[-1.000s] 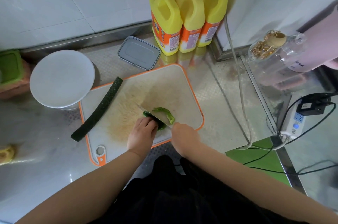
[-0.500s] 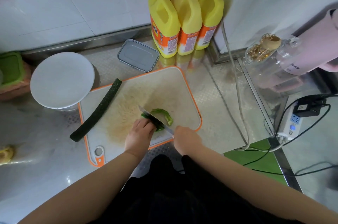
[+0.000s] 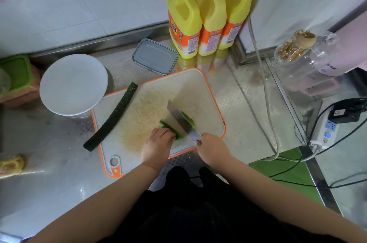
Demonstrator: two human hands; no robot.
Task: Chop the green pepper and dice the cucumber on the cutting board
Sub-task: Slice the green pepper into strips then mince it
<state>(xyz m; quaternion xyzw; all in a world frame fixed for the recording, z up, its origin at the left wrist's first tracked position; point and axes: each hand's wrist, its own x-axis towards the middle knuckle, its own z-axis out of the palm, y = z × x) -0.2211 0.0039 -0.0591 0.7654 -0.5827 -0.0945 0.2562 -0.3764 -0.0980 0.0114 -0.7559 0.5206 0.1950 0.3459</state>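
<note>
A white cutting board point(image 3: 200, 88) with an orange rim lies on the steel counter. On its near right part sits a green pepper point(image 3: 177, 136), partly hidden. My left hand point(image 3: 157, 143) holds the pepper down with curled fingers. My right hand point(image 3: 211, 148) grips the handle of a cleaver point(image 3: 179, 118), whose blade stands in the pepper. A cut pepper piece point(image 3: 188, 118) lies just right of the blade. A long dark cucumber point(image 3: 113, 118) lies diagonally across the board's left edge, one end on the counter.
A white round lid or plate point(image 3: 73, 84) stands left of the board. A grey lidded box point(image 3: 155, 56) and three yellow detergent bottles point(image 3: 206, 16) stand behind it. A glass jar point(image 3: 297, 54), power strip point(image 3: 323, 133) and cables lie at the right.
The cleaver blade has shifted a little along the pepper while cutting. My left hand stays on the pepper. The cucumber has not moved.
</note>
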